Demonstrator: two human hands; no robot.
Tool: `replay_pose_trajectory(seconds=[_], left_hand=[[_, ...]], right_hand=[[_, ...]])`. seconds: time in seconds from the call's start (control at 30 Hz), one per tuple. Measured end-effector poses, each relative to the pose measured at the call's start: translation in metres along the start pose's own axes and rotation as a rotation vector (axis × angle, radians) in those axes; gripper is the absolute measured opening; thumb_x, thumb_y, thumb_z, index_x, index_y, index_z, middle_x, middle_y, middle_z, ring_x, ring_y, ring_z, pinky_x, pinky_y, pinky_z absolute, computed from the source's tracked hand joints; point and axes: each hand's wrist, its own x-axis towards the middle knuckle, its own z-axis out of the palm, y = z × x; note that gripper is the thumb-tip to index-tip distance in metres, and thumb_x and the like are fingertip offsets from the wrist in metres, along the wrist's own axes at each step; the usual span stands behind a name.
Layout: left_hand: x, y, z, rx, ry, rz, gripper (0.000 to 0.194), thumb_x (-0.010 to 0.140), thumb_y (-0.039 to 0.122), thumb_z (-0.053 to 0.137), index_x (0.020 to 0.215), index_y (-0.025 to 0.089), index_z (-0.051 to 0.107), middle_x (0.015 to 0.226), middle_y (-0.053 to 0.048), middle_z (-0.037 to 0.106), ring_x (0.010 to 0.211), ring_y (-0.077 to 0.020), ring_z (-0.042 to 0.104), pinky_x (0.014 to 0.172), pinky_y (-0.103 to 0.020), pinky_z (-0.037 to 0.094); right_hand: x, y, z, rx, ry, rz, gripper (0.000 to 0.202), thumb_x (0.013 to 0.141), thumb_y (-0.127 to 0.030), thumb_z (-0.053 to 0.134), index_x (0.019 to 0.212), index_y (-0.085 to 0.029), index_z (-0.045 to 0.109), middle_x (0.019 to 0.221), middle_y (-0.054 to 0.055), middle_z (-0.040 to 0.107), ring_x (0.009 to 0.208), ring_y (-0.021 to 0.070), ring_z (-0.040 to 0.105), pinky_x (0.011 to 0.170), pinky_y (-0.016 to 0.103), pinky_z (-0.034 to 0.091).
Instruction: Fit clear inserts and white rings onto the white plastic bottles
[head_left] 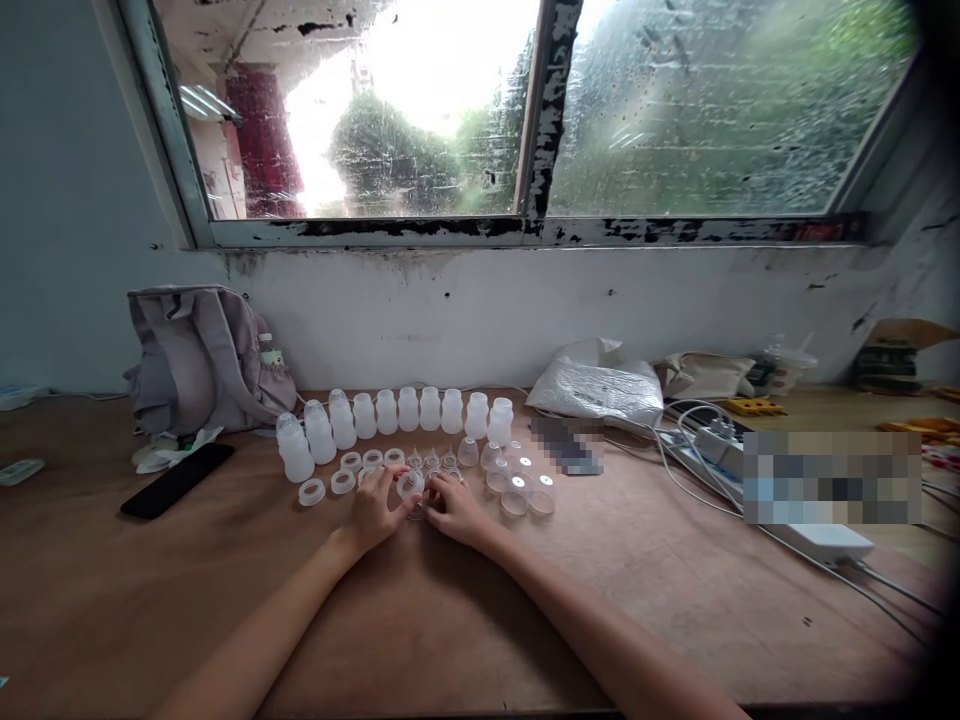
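Observation:
My left hand (377, 508) grips a translucent bottle collar ring (409, 485) between thumb and fingers, slightly above the table. Beside it, my right hand (456, 510) has its fingers bent together close to the ring; what they pinch is hidden. Just behind the hands stand several clear bottle nipples (432, 461). Several white collar rings (343, 482) lie to the left of my left hand. Clear domed caps (514, 502) stand to the right of my right hand. A curved row of frosted baby bottles (386, 412) runs behind everything; the leftmost few wear clear caps.
A grey backpack (206, 355) and a black phone (178, 480) are at the left. At the right lie a silvery plastic bag (596, 385), a pouch (709, 375) and a white power strip (817, 540) with cables. The wall and window rise behind the table (420, 630).

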Motion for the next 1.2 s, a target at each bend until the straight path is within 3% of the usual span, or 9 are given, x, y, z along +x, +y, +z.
replay_pose_trajectory(seconds=[0.2,0.6,0.73,0.83,0.97,1.2], left_hand=[[0.001,0.003,-0.002,0.042,-0.120,0.074,0.030,0.076,0.038,0.051,0.101,0.021,0.051,0.095,-0.006,0.058,0.090,-0.0211,0.053,0.080,-0.035,0.041],[0.000,0.006,0.002,0.104,-0.266,0.103,0.031,0.072,0.043,0.055,0.095,0.022,0.054,0.089,-0.006,0.059,0.087,-0.0225,0.052,0.080,-0.036,0.039],[0.000,0.008,0.001,0.102,-0.248,0.098,0.037,0.070,0.046,0.056,0.098,0.023,0.053,0.095,-0.007,0.057,0.091,-0.0238,0.051,0.081,-0.037,0.039],[0.001,0.010,0.000,0.073,-0.206,0.085,0.028,0.077,0.041,0.049,0.098,0.023,0.053,0.098,-0.006,0.055,0.092,-0.0217,0.050,0.081,-0.036,0.040],[0.001,0.009,0.004,0.021,-0.173,0.056,0.016,0.082,0.031,0.043,0.086,0.022,0.055,0.088,-0.004,0.057,0.086,-0.0184,0.052,0.077,-0.032,0.042],[0.001,0.002,0.005,-0.041,-0.113,0.008,0.019,0.084,0.030,0.039,0.082,0.021,0.056,0.077,-0.002,0.060,0.078,-0.0176,0.054,0.073,-0.032,0.042]], right_hand=[[0.007,0.002,-0.003,0.304,0.196,0.163,0.017,0.072,-0.016,0.045,0.082,-0.016,0.058,0.071,0.001,0.057,0.064,0.0126,0.051,0.062,0.024,0.041],[0.006,0.006,0.007,0.308,0.204,0.189,0.014,0.073,-0.017,0.045,0.078,-0.016,0.058,0.070,0.002,0.060,0.063,0.0136,0.054,0.060,0.025,0.043],[0.006,0.004,0.006,0.293,0.202,0.186,0.014,0.073,-0.017,0.045,0.078,-0.016,0.058,0.069,0.002,0.060,0.063,0.0141,0.054,0.059,0.025,0.043],[0.006,0.004,0.006,0.290,0.211,0.168,0.014,0.072,-0.016,0.044,0.077,-0.015,0.057,0.067,0.003,0.060,0.061,0.0140,0.054,0.060,0.025,0.043],[0.006,0.005,0.008,0.283,0.208,0.142,0.014,0.072,-0.014,0.043,0.077,-0.015,0.057,0.068,0.003,0.059,0.061,0.0140,0.053,0.059,0.025,0.042],[0.002,0.003,0.009,0.211,0.179,0.060,0.019,0.069,-0.009,0.041,0.081,-0.015,0.055,0.065,0.001,0.054,0.060,0.0125,0.049,0.057,0.023,0.039]])
